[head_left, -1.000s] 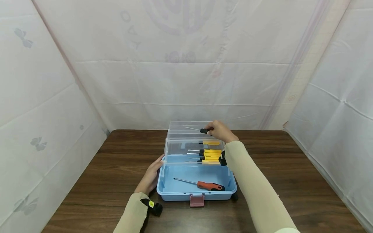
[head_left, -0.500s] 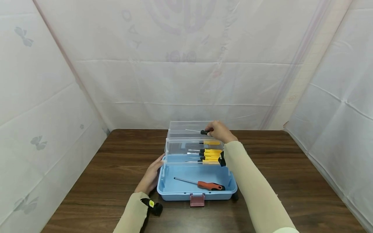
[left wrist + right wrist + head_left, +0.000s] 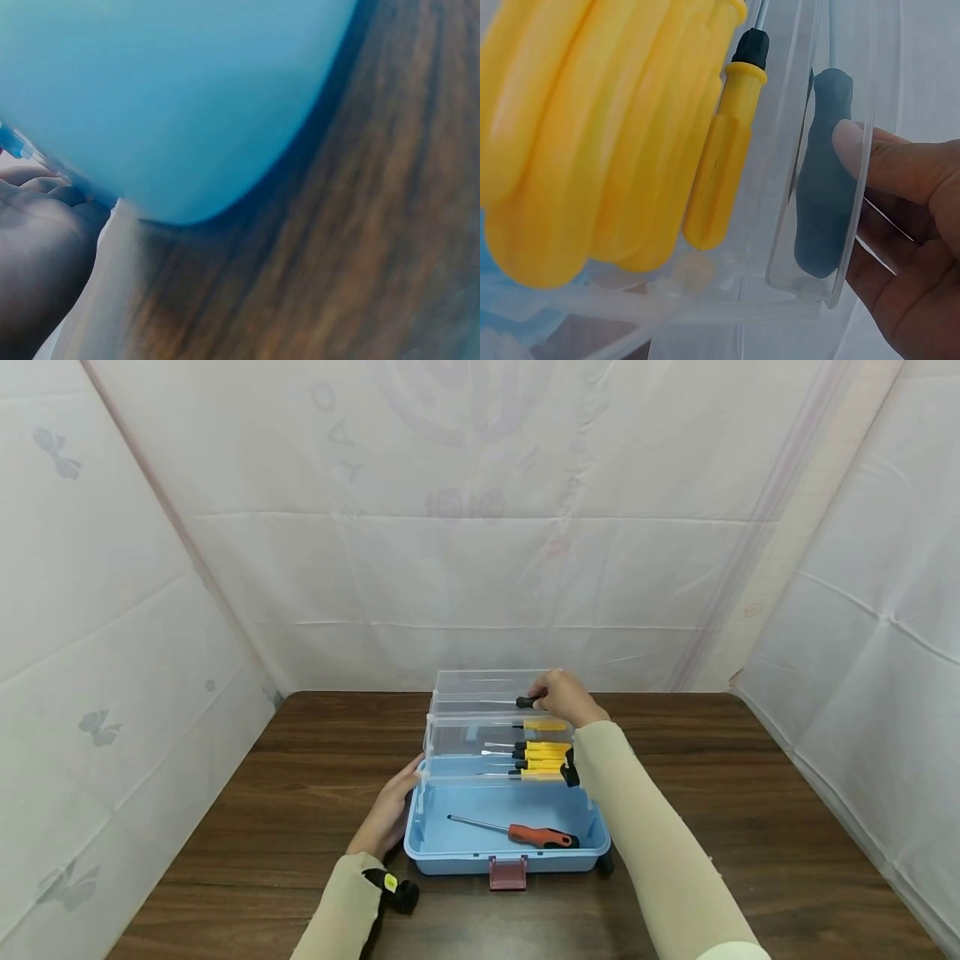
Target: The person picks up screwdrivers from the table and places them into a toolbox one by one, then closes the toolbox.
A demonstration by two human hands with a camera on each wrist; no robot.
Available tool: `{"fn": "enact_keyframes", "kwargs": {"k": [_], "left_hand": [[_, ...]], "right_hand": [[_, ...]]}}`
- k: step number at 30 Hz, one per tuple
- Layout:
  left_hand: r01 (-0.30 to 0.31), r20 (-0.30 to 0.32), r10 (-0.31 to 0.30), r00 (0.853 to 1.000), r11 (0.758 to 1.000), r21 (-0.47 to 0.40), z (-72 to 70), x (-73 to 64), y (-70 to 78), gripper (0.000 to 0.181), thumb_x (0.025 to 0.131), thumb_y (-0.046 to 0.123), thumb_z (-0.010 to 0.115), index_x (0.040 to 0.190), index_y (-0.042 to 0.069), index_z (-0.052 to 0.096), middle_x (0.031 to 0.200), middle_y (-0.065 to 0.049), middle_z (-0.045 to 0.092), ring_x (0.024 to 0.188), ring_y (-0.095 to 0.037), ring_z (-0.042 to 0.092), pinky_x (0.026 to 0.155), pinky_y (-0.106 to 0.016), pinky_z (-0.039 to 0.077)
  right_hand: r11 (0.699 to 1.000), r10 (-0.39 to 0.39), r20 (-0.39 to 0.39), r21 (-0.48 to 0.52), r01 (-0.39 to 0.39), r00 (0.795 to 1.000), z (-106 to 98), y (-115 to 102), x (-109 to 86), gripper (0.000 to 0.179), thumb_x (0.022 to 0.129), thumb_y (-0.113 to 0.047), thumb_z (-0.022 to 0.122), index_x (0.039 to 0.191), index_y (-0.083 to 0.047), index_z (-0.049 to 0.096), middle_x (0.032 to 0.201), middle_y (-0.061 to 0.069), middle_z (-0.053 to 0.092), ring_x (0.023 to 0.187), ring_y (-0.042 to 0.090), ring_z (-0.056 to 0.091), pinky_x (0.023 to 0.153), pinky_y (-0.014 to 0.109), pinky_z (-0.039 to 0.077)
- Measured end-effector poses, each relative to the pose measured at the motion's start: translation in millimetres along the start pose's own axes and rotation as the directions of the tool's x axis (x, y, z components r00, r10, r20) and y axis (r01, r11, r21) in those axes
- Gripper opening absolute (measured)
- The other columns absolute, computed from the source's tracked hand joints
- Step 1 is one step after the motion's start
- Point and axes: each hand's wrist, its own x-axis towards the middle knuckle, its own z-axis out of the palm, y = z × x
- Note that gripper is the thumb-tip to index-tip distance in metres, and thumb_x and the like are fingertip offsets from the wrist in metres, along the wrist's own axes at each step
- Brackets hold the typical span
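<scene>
At the raised top clear tray [image 3: 465, 685], my right hand [image 3: 564, 696] pinches a black-handled screwdriver [image 3: 528, 702] with its shaft pointing left. In the right wrist view, the thumb presses on the black handle [image 3: 823, 180] at the tray's rim, and part of the handle shows through the clear wall. My left hand [image 3: 390, 806] rests against the left side of the open light-blue toolbox [image 3: 450, 864], fingers extended along it. The left wrist view shows the palm [image 3: 45, 232] beside the blue wall [image 3: 187, 112]. An orange-and-black screwdriver [image 3: 532, 835] lies in the box's bottom.
Several yellow-handled screwdrivers [image 3: 543, 756] lie in the lower clear tray, with a single yellow-handled one [image 3: 545, 725] behind them. A dark red latch [image 3: 507, 873] hangs at the box front. White sheeting [image 3: 480, 568] rises behind the wooden table [image 3: 300, 777].
The right hand has lowered the black-handled screwdriver slightly, and its shaft now shows behind the tray's clear wall. The left hand has stayed at the box's side.
</scene>
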Motion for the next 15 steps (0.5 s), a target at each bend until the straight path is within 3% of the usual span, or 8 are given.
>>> {"fn": "enact_keyframes", "kwargs": {"k": [15], "left_hand": [[-0.002, -0.023, 0.002, 1.000, 1.000, -0.007, -1.0, 2.1, -1.9, 0.054, 0.102, 0.025, 0.034, 0.154, 0.014, 0.023, 0.162, -0.010, 0.013, 0.149, -0.031, 0.010, 0.118, -0.051, 0.014]], "right_hand": [[1.000, 0.013, 0.027, 0.009, -0.013, 1.000, -2.8, -0.9, -0.5, 0.026, 0.091, -0.001, 0.061, 0.116, 0.000, 0.067, 0.115, 0.016, 0.066, 0.102, 0.028, 0.063, 0.091, 0.041, 0.053]]}}
